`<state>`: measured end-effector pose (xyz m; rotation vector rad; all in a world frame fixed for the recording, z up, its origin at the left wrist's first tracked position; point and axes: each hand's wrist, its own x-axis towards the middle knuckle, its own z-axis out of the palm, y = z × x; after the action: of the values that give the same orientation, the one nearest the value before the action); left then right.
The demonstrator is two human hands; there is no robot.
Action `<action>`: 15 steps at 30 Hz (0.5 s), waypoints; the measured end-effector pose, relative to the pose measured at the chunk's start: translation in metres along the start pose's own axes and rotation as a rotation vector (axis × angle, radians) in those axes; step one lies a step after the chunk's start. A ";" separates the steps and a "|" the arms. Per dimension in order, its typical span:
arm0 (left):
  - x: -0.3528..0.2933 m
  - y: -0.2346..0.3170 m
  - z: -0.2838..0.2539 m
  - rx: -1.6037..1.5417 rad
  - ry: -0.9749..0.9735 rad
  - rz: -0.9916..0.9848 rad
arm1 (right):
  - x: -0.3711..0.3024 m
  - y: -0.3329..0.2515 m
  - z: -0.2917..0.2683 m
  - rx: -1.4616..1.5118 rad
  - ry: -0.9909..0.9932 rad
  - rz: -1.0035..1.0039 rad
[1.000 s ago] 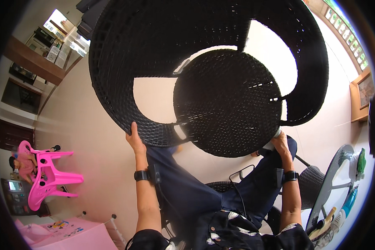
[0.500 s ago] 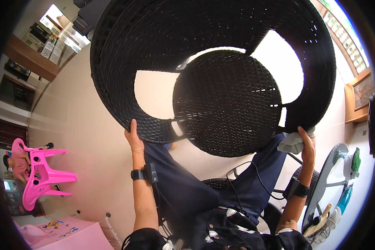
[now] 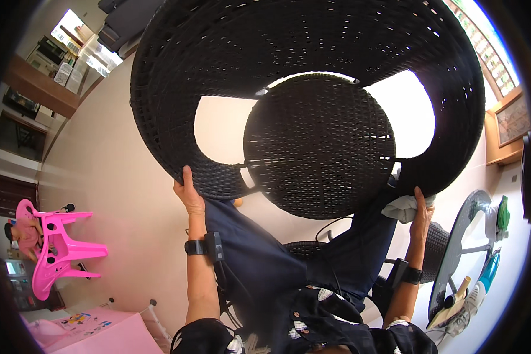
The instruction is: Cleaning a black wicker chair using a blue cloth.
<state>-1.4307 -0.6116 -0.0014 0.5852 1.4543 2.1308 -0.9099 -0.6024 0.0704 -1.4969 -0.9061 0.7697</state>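
A black woven wicker chair (image 3: 177,127) with a curved back and a round seat (image 3: 321,147) is tilted in front of me, and its upper rim runs out of view. My left hand (image 3: 190,197) grips the lower left end of its side, thumb on the weave and fingers hidden behind. At the lower right end, my right hand (image 3: 420,218) is closed round a bunched grey cloth (image 3: 399,209). Its thumb points up against the chair's edge; the other fingers are mostly hidden. Open gaps show between the seat and the curved back.
A bright pink plastic chair (image 3: 65,248) is at the left, beside a seated person in a pink top (image 3: 26,233). Below it is a pink table (image 3: 94,333). At the right are an ironing board-like grey panel (image 3: 457,253), a wooden cabinet (image 3: 504,130) and another wicker piece (image 3: 433,251).
The wicker chair has turned slightly, its right side shifting outward and down. My right hand with the grey cloth has moved a little left and lower; my left hand has hardly moved.
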 end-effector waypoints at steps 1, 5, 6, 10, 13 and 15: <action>-0.002 0.001 0.001 0.006 0.005 0.012 | -0.003 -0.002 0.005 0.011 0.003 0.005; -0.001 0.008 -0.002 0.062 0.022 0.053 | 0.005 -0.001 0.020 -0.068 0.026 -0.065; -0.002 0.009 0.001 0.063 0.013 0.051 | 0.008 -0.001 0.020 -0.067 0.035 -0.062; -0.007 0.011 -0.002 0.084 0.023 0.056 | 0.022 0.006 0.031 0.071 0.046 -0.026; -0.012 0.016 0.003 0.126 0.055 0.098 | 0.027 0.005 0.036 -0.023 0.051 -0.096; -0.014 0.020 0.005 0.134 0.056 0.089 | 0.034 0.005 0.036 -0.052 0.037 -0.096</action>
<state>-1.4196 -0.6228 0.0176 0.6556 1.6405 2.1447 -0.9246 -0.5555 0.0625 -1.4968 -0.9698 0.6508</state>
